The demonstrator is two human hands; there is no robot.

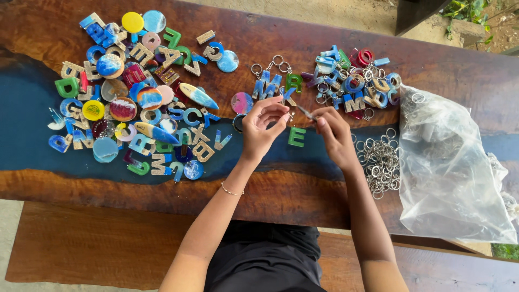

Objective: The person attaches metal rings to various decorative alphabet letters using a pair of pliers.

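— Head view: wooden table [324,48], heaps of resin letters [130,97], loose key rings [379,162] just right of right hand [335,135].
— Grips?
— Left hand [262,127] pinching small ring piece; right closed on thin tool [306,112], tip pointing left toward left fingertips. Green letter [296,137] below, between hands.

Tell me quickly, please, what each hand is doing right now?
Left hand: fingers pinched on a small blue letter piece.
Right hand: closed on a thin metal tool pointing at that piece.
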